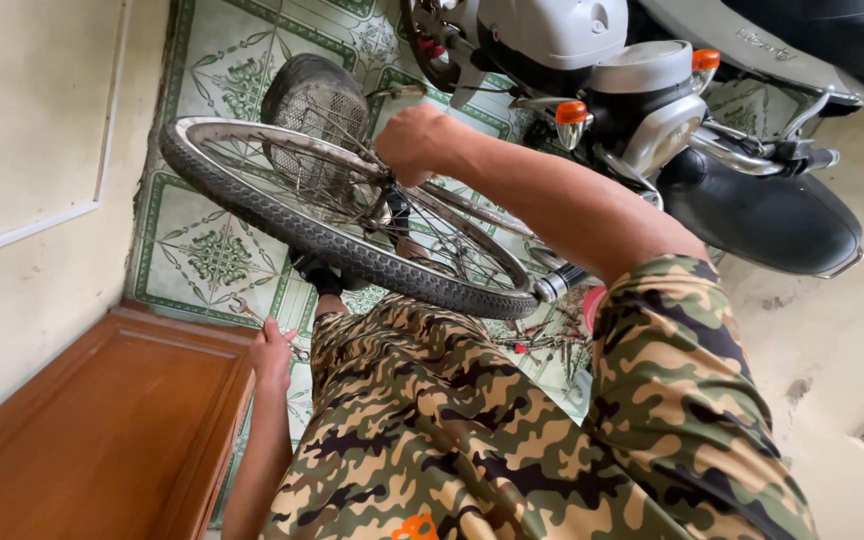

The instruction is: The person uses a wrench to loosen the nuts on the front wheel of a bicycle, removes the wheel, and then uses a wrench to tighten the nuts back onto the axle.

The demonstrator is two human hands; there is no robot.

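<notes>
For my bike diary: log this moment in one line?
left hand: holds silver metal wrench | right hand: fist at black-tyred spoked bicycle wheel

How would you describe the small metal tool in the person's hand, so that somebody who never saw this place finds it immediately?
Start at the bicycle wheel with its black tyre, over the green patterned floor tiles. Go down to the wooden cabinet, where the left hand is. That hand grips the wrench: slim, silver, and the only tool lifted off the floor.
</notes>
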